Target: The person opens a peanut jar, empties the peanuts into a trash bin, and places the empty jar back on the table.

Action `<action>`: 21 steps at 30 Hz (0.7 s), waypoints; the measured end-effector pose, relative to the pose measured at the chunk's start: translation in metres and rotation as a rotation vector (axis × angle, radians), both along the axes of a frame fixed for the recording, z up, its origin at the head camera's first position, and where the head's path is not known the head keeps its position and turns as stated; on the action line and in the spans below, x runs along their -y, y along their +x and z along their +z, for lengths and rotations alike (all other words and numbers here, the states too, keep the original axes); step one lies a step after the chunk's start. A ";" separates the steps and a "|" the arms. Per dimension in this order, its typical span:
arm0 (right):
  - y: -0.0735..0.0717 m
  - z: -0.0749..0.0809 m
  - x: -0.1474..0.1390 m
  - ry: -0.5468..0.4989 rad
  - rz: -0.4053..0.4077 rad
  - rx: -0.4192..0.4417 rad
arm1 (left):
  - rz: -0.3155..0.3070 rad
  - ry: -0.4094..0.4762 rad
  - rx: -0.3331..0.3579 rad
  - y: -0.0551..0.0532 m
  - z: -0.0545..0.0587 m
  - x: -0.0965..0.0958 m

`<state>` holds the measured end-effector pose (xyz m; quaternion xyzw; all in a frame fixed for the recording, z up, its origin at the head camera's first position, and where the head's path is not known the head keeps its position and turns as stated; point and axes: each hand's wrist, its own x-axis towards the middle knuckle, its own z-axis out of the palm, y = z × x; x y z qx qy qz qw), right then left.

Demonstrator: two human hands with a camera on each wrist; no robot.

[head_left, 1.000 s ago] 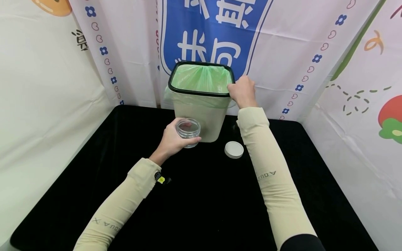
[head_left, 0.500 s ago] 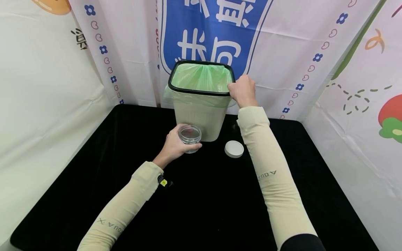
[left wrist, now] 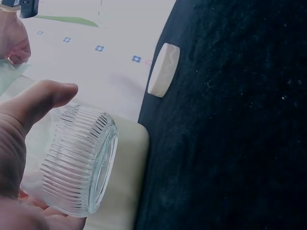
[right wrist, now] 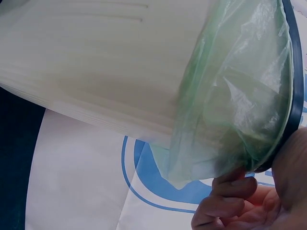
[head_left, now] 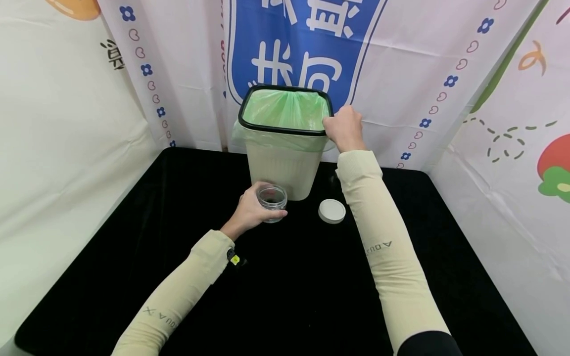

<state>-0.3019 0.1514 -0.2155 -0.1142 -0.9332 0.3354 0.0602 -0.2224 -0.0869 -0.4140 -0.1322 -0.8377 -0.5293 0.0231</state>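
Observation:
In front of the bin, my left hand [head_left: 252, 210] grips a clear glass jar [head_left: 272, 199] round its side, the lidless mouth facing up. The left wrist view shows the ribbed wall of the jar [left wrist: 79, 158] between thumb and fingers, its base seemingly a little above the table. My right hand [head_left: 345, 129] holds the black rim of a pale trash bin [head_left: 285, 165] at its right corner. A green bag [head_left: 285, 111] lines the bin and folds over the edge. In the right wrist view, curled fingers [right wrist: 225, 203] touch the bag's overhang below the rim.
A white round lid [head_left: 331, 211] lies on the black table [head_left: 285, 296], right of the bin's base. Behind the bin hangs a printed cloth [head_left: 383, 74]; more cloth walls stand at left and right.
My left hand has lowered the jar and brought it slightly nearer and to the right, away from the bin's front. The right hand keeps its hold on the rim.

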 end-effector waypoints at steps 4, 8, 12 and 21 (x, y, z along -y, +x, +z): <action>0.000 0.001 0.000 0.000 0.004 -0.004 | -0.012 -0.017 0.002 -0.001 -0.003 -0.002; 0.001 0.002 0.000 0.003 0.005 -0.002 | -0.040 -0.001 0.031 -0.001 -0.005 -0.004; 0.001 0.001 0.000 0.010 0.004 0.001 | -0.061 0.018 0.069 -0.003 -0.010 -0.005; 0.002 0.001 0.000 0.008 0.004 -0.003 | -0.080 0.029 0.107 -0.006 -0.020 -0.007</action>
